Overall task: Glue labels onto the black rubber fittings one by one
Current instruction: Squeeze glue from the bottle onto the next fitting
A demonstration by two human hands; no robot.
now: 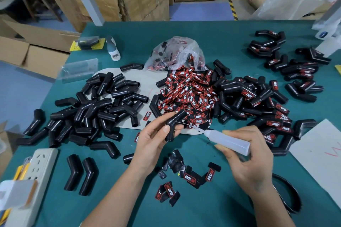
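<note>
The black rubber fitting in hand is an angled elbow piece, held up just above the green surface in front of the spilled heap of red-and-black labels. The left hand has its grip closed around the lower leg of the elbow, thumb and fingers pinching it, so the upper leg points up and away to the right. The right hand has its fingers wrapped round a translucent glue bottle, whose long axis runs up and leftward, with its thin nozzle aimed at the bend of the fitting. The tip looks very near the rubber, perhaps touching (the nozzle is too fine to say for sure). So the fitting lies to the left of the bottle and slightly beyond it, and the likely coming move is a small dab of glue on the face turned toward the nozzle. Unlabelled fittings lie heaped to the left, labelled ones to the right, and a few loose labels rest close between the forearms.
</note>
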